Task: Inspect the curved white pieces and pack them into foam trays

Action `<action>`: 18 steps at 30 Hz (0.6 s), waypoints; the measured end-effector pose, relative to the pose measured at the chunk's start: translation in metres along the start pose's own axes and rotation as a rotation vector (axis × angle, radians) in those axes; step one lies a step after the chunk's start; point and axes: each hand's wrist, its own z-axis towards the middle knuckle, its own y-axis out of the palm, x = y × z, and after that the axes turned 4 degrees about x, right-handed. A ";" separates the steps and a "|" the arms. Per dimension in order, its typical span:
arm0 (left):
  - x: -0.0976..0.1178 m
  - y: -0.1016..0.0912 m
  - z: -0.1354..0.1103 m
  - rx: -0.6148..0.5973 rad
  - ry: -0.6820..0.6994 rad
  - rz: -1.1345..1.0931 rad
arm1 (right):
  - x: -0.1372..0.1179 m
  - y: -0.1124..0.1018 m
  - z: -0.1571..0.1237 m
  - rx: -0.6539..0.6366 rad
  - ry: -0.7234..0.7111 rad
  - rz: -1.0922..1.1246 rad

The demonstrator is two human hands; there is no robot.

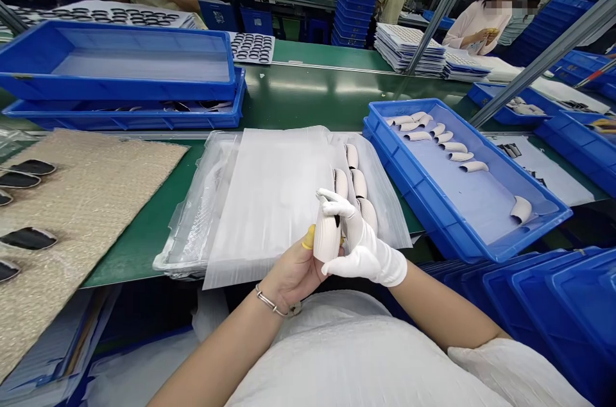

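A pale cream, curved shell-like piece [326, 241] stands roughly upright between my hands, above the near edge of the work surface. My left hand [299, 275], with yellow finger covers on some fingertips, grips it from the left and below; part of those fingers is hidden behind the piece. My right hand [363, 246], in a white glove, spans it from the right, fingers at its top and thumb at its lower end. Just beyond lie several similar pieces [359, 182] in a clear plastic tray [180, 243], partly covered by a translucent white sheet [274, 195].
At right, a blue tray [414, 182] holds several cream pieces. Stacked blue trays [158, 89] stand at back left. Dark oval pieces [29, 238] lie on a bubble-wrap sheet [110, 201]. A metal post [543, 60] slants at right. Other people work across the green bench [298, 95].
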 end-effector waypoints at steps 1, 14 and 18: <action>0.000 0.000 -0.001 0.007 0.000 0.003 | 0.001 0.001 -0.002 -0.006 -0.003 0.020; 0.003 0.002 -0.005 0.060 0.119 0.059 | -0.014 -0.001 -0.005 0.061 0.086 -0.136; 0.001 0.003 -0.006 0.025 0.121 0.097 | -0.012 -0.003 0.007 0.204 0.184 -0.064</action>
